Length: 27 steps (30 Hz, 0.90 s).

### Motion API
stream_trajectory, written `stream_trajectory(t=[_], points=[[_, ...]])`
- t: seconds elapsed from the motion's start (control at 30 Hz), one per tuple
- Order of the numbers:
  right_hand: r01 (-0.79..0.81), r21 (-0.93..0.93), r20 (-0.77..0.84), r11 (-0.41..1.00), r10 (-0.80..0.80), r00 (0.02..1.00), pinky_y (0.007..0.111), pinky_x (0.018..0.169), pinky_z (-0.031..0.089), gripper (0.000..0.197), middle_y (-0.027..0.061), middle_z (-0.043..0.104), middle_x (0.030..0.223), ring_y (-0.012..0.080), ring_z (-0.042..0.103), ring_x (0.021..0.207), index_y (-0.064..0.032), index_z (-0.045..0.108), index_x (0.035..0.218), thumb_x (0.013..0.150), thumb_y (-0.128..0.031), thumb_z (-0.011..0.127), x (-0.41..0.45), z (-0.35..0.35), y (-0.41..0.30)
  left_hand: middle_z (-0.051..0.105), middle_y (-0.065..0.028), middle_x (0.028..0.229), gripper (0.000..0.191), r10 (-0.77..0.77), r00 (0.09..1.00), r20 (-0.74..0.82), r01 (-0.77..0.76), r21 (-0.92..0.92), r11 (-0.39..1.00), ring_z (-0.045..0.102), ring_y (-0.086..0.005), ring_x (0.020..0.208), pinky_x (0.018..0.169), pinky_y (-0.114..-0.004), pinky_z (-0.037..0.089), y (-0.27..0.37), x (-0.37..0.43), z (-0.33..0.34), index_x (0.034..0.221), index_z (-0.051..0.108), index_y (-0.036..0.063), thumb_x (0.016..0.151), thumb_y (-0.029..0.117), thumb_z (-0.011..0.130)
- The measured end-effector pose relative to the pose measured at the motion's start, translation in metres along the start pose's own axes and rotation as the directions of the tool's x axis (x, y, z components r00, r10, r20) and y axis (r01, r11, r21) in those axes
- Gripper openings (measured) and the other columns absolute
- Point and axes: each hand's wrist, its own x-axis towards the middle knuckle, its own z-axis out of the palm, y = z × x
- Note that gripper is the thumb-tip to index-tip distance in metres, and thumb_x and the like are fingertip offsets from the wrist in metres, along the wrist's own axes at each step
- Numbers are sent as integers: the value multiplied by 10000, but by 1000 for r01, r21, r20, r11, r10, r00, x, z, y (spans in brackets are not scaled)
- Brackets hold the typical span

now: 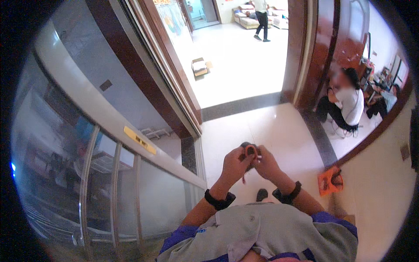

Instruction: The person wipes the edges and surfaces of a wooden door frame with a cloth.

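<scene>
In front of my body, my left hand (pixel 234 165) and my right hand (pixel 267 163) meet at the fingertips. Between them they hold an orange-red looped strap (pixel 251 147). A dark piece (pixel 246 143) shows behind the loop; fingers hide most of it, so I cannot tell what it is. From beneath my left hand dangles a thin red end (pixel 244 180). A small white bit (pixel 259 158) shows by my right fingers. Each wrist wears a black band.
A framed glass door (pixel 108 98) with a yellow latch plate (pixel 139 140) stands left. A dark stone threshold (pixel 242 104) crosses ahead. An orange bag (pixel 327 181) is at right. One person (pixel 350 104) sits low beyond the right doorway; another person (pixel 261 19) walks near sofas (pixel 244 21).
</scene>
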Motion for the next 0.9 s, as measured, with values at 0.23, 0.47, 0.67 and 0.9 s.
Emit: stream_trajectory(t=[0.23, 0.47, 0.67, 0.9], points=[[-15, 137, 161, 990, -7, 987, 316, 625, 499, 212, 90, 612, 788, 143, 594, 708, 4, 520, 1021, 865, -131, 568, 118, -24, 20, 574, -151, 842, 284, 76, 994, -75, -68, 104, 992, 583, -252, 775, 696, -371, 469, -48, 116, 17, 944, 575, 3, 807, 224, 688], [215, -369, 343, 904, -83, 936, 440, 764, 486, 286, 237, 635, 931, 409, 610, 899, -25, 557, 1085, 905, -233, 480, 257, -76, 62, 592, -123, 797, 163, 6, 979, -205, -23, -80, 997, 581, -222, 746, 703, -318, 460, -79, 225, 10, 979, 584, 28, 930, 173, 528], [90, 134, 207, 987, -117, 971, 333, 720, 507, 278, 180, 622, 905, 295, 629, 793, -4, 583, 1057, 926, -188, 421, 364, -108, 78, 567, -133, 941, 229, 105, 989, -100, -98, 68, 993, 586, -245, 856, 725, -324, 480, -69, 303, 31, 1094, 542, 23, 907, 153, 563], [-73, 442, 84, 894, 39, 996, 307, 637, 514, 258, 117, 626, 859, 170, 612, 740, 15, 602, 998, 888, -137, 426, 465, -152, 84, 389, -206, 1176, 631, 323, 942, -92, -288, 275, 918, 528, -347, 969, 790, -414, 487, -108, 427, 75, 1303, 387, 81, 758, 102, 705]])
